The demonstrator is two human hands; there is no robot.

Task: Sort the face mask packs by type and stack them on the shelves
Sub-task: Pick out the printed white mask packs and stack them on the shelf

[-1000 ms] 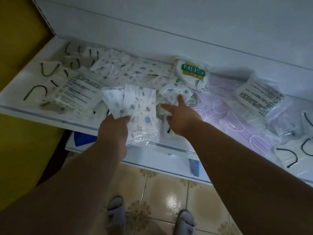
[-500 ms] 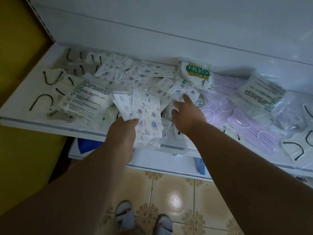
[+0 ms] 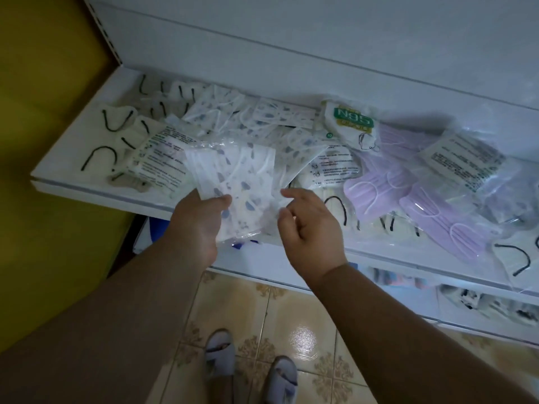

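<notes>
My left hand [image 3: 199, 225] grips a fanned bunch of blue-patterned white mask packs [image 3: 239, 176] above the front edge of the white shelf [image 3: 96, 189]. My right hand [image 3: 313, 228] hovers just right of the bunch, fingers loosely curled, touching or nearly touching the packs' right edge. More patterned packs [image 3: 233, 112] lie at the shelf's back. Purple mask packs [image 3: 414, 193] lie to the right. An N95 pack [image 3: 350, 123] sits at the back centre. White masks with black loops [image 3: 116, 126] lie at the left.
Packs with printed labels [image 3: 163, 153] lie left of centre, and another labelled pack [image 3: 463, 161] lies at the right. A lower shelf [image 3: 466, 304] holds more packs. Yellow wall [image 3: 43, 83] stands to the left. Tiled floor and my slippers [image 3: 218, 354] are below.
My right hand has drawn back from the pile toward the bunch in my left hand. The bunch has grown and fanned wider. The view has shifted slightly.
</notes>
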